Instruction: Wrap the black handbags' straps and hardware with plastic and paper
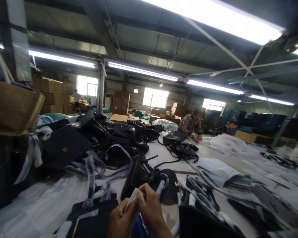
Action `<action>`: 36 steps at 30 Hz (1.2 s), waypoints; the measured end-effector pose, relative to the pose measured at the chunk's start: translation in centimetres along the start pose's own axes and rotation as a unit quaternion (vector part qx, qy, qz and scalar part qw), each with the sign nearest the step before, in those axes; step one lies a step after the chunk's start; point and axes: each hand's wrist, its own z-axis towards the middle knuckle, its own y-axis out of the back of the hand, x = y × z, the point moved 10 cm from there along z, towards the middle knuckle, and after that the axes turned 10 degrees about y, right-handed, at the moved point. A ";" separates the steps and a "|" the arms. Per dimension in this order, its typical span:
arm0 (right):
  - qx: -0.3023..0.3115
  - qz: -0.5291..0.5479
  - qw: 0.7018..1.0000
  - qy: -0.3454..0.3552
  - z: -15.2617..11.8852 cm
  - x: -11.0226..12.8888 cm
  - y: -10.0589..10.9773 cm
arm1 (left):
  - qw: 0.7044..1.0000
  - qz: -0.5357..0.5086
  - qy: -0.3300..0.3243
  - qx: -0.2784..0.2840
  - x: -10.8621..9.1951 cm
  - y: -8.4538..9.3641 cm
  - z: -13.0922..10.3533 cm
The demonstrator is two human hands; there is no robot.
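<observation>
My left hand (123,216) is closed on a small white strip (131,200) that stands up between its thumb and fingers. Pressed close beside it, my right hand (151,205) pinches the same strip near its upper end. Whether the strip is paper or cloth I cannot tell. Just beyond my hands lies a black bag (136,175) with a dark tied strap and a zip. To the left is another black bag (91,216) with a gold zip and handles wrapped in clear film. Something blue (138,228) shows partly below my hands.
Black bags (124,132) are heaped along the table's left side. White sheeting (39,208) lies at the lower left. At right stand an open black bag (201,215) and a stack of sheets (223,173). Across the table a person (190,124) works with both hands.
</observation>
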 end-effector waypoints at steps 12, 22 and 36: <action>0.093 0.417 0.901 -0.081 -1.3 -3.4 -3.4 | 1.000 -0.019 -0.001 0.018 1.0 0.9 1.7; -0.014 0.394 0.909 -0.136 -1.4 -5.4 -3.9 | 0.970 0.157 -0.168 -0.078 -1.1 1.0 0.1; -0.051 0.497 0.841 -0.206 -2.4 -6.9 -5.0 | 0.671 0.579 -0.460 -0.061 -0.7 -3.2 -2.2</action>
